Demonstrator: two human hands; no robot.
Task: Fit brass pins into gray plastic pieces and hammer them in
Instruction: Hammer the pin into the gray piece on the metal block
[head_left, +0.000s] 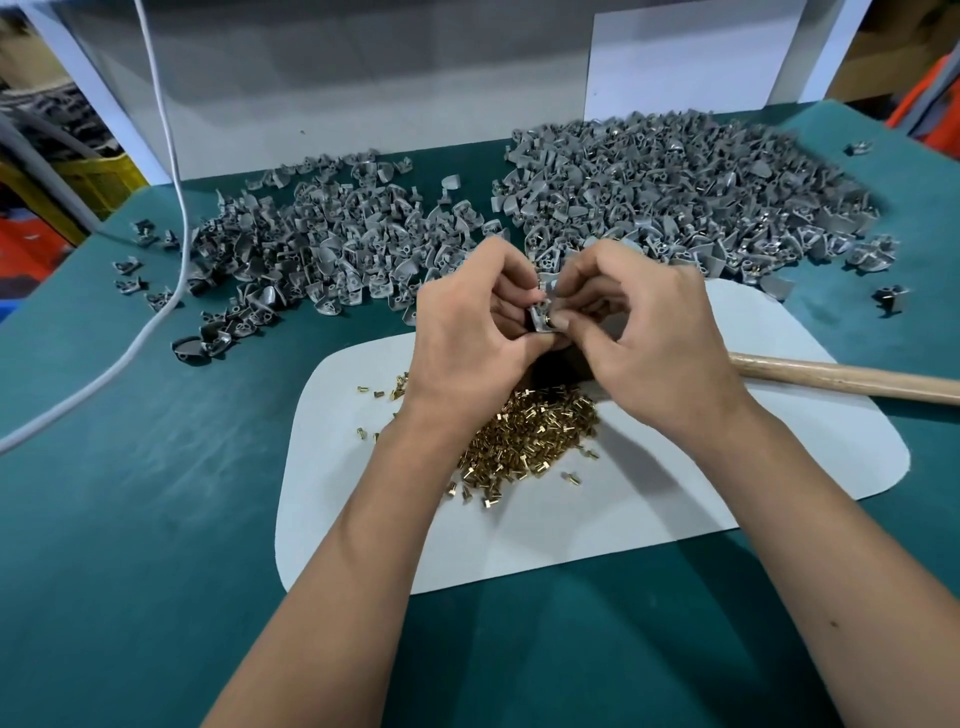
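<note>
My left hand (467, 322) grips a small gray plastic piece (537, 318) above the white mat (675, 488). My right hand (644, 332) pinches a brass pin (548, 312) against that piece, fingertips meeting my left fingers. A heap of loose brass pins (524, 436) lies on the mat beneath my wrists. Two large piles of gray plastic pieces spread behind my hands, one at left (322, 244) and one at right (685, 192). A wooden hammer handle (841, 376) lies on the mat at right; its head is hidden behind my right hand.
The table has a green cover (145, 493). A white cable (171, 218) runs down across the left side. A white panel (363, 88) stands behind the piles. Stray gray pieces (891, 299) lie near the right and left edges.
</note>
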